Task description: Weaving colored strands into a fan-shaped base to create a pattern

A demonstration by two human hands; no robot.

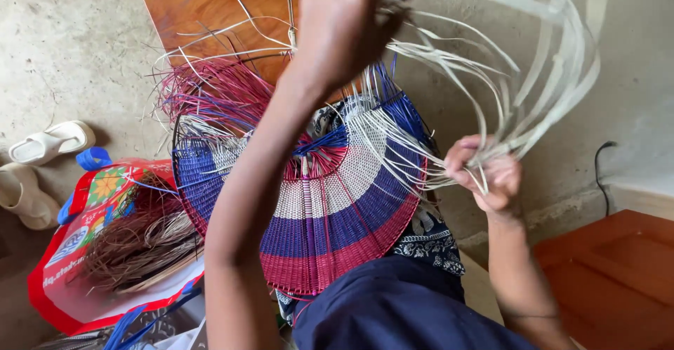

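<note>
there, at the centre of the frame, the half-woven round basket base [330, 209] rested on the person's lap, banded in blue, white and magenta. pale loose strands [491, 62] arched from its upper edge toward the upper right. the left hand [347, 23], at top centre, was closed around a gathered bunch of them; the right hand [484, 174], at centre right, pinched several ends. the step looked like sorting strands for weaving; the next move probably called for separating a single strand. a red bag [77, 252] of fibres sat lower left, pale sandals [42, 153] beyond.
</note>
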